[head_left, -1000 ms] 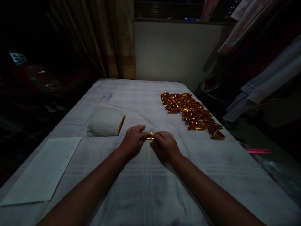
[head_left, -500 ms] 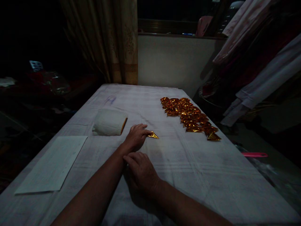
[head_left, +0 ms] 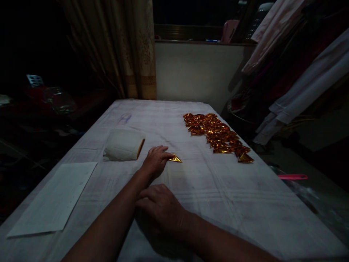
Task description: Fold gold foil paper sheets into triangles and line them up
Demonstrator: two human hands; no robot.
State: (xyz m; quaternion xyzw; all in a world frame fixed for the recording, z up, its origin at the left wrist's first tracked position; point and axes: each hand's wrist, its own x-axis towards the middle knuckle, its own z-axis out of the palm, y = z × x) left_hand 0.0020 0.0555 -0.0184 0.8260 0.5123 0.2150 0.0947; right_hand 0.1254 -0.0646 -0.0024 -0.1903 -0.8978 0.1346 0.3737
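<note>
One shiny gold foil triangle (head_left: 175, 158) lies flat under your left hand's (head_left: 155, 162) fingertips; your right hand (head_left: 160, 207) rests empty, fingers loose.

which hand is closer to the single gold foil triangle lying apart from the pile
Left. The left hand has its fingertips on the gold foil triangle. The right hand lies flat on the tablecloth, nearer the person and beside the left forearm.
</note>
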